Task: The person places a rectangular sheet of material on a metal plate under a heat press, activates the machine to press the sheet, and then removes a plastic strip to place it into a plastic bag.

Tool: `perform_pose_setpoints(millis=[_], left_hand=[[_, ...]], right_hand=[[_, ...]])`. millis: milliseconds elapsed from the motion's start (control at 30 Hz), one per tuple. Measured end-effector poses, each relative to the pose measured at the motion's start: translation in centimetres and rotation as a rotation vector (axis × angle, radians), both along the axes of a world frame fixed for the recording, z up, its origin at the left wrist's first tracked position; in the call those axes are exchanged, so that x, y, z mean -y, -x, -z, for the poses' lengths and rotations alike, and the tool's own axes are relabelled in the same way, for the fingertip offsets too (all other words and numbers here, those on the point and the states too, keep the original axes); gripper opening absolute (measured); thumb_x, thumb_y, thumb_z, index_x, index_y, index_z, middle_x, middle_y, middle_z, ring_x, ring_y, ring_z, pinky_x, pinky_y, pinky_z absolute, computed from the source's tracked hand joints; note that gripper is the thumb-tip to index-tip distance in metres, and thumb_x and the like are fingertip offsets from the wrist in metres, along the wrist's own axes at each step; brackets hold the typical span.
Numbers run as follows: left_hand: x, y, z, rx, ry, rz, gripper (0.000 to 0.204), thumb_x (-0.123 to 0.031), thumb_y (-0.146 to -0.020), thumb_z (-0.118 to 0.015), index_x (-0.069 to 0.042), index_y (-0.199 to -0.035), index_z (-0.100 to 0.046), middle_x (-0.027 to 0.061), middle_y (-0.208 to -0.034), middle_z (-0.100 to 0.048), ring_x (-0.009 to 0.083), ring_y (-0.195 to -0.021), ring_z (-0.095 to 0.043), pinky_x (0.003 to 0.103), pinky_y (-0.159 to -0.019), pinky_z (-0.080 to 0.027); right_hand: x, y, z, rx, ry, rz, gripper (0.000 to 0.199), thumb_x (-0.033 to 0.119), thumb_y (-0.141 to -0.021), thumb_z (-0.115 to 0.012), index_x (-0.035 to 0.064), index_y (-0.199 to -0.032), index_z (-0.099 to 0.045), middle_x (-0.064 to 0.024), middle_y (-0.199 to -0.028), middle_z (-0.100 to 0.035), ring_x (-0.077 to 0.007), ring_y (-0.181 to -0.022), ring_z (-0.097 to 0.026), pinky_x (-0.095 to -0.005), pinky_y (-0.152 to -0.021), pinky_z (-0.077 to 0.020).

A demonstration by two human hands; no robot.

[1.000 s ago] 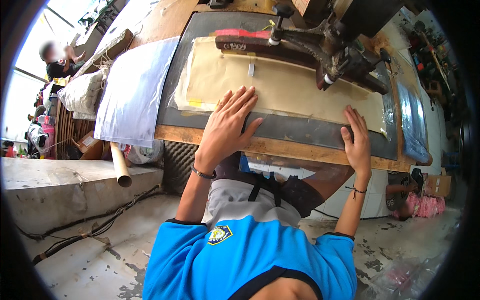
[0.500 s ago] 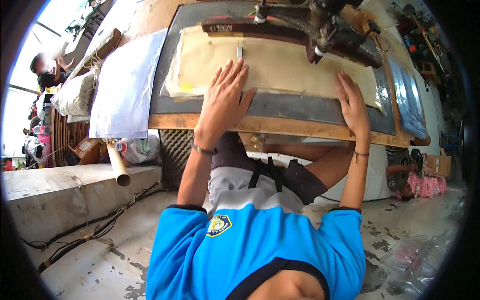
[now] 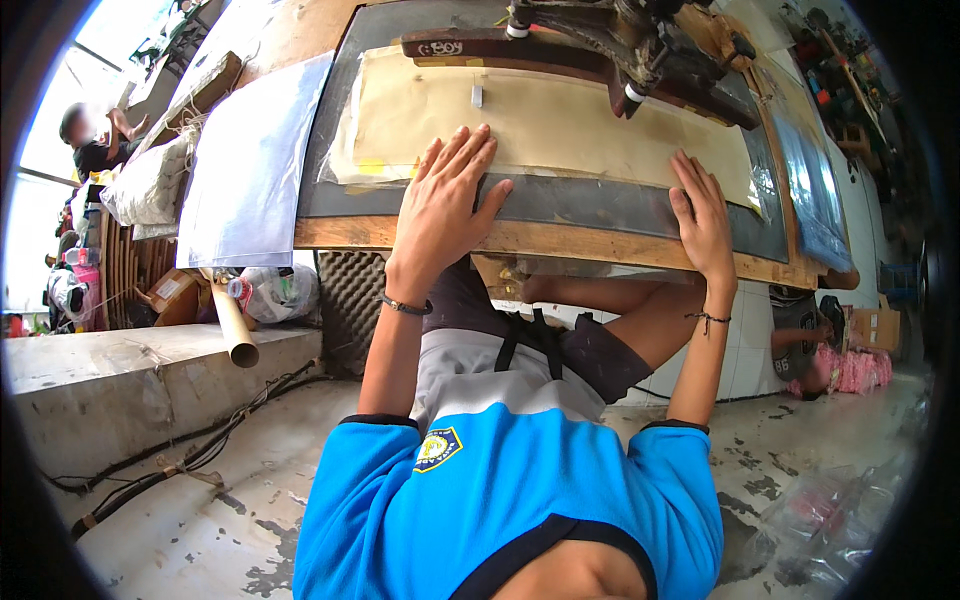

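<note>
A long cream sheet (image 3: 570, 130) lies across the dark grey mat (image 3: 590, 202) on the workbench, with yellow tape at its near left edge. My left hand (image 3: 450, 195) rests palm down, fingers stretched out, over the near edge of the sheet. Beyond its fingertips a small pale clip-like piece (image 3: 477, 96) sits on the sheet. My right hand (image 3: 703, 210) is also flat, with its fingertips at the sheet's near right edge. Neither hand holds anything. Over the sheet's far side stands a dark wooden bar (image 3: 560, 60) with a metal frame (image 3: 630, 45) attached.
Clear plastic sheets (image 3: 255, 165) hang over the bench's left side, and bluish plastic (image 3: 812, 195) lies at the right. The bench's wooden edge (image 3: 560, 243) runs before me. A cardboard tube (image 3: 235, 328) juts out at left. Another person (image 3: 95, 145) sits far left.
Both hands have drawn back slightly toward me, uncovering more of the sheet near the small piece. My right thumb has moved away from the fingers.
</note>
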State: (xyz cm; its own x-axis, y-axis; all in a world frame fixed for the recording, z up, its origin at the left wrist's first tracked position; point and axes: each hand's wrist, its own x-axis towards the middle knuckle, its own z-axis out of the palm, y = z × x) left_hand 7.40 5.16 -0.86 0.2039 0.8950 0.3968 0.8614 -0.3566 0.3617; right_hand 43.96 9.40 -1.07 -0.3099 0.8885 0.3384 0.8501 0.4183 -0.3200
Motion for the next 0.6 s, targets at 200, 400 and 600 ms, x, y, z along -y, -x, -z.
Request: perform_pose_setpoints(millis=[200, 400, 600], left_hand=[[0.14, 0.38, 0.15, 0.085, -0.009, -0.013, 0.046, -0.028, -0.099, -0.063, -0.003, -0.137, -0.061, 0.013, -0.15, -0.055, 0.033, -0.144, -0.044, 0.045, -0.123, -0.029], [0.23, 0.49, -0.52, 0.074, -0.005, -0.008, 0.043, -0.025, -0.098, -0.064, -0.002, -0.134, -0.064, 0.0129, -0.147, -0.057, 0.0346, -0.142, -0.046, 0.046, -0.122, -0.031], [0.21, 0.2, -0.4, 0.082, -0.007, -0.02, 0.042, -0.026, -0.097, -0.065, -0.003, -0.133, -0.065, 0.0115, -0.145, -0.059, 0.0343, -0.141, -0.047, 0.046, -0.122, -0.031]], right_hand=[[0.67, -0.68, -0.27, -0.309, 0.12, 0.04, 0.055, 0.049, -0.106, -0.048, 0.0067, -0.138, -0.062, -0.0131, -0.146, -0.058, -0.0332, -0.141, -0.048, -0.046, -0.119, -0.0345], [0.38, -0.22, -0.04, -0.208, 0.054, 0.019, 0.046, 0.04, -0.108, -0.049, 0.0073, -0.137, -0.063, -0.013, -0.141, -0.062, -0.0326, -0.136, -0.052, -0.0424, -0.115, -0.0393], [0.61, -0.27, -0.45, -0.211, 0.082, 0.078, 0.047, 0.04, -0.109, -0.046, 0.0062, -0.137, -0.064, -0.013, -0.141, -0.062, -0.0324, -0.137, -0.052, -0.0416, -0.115, -0.0386]])
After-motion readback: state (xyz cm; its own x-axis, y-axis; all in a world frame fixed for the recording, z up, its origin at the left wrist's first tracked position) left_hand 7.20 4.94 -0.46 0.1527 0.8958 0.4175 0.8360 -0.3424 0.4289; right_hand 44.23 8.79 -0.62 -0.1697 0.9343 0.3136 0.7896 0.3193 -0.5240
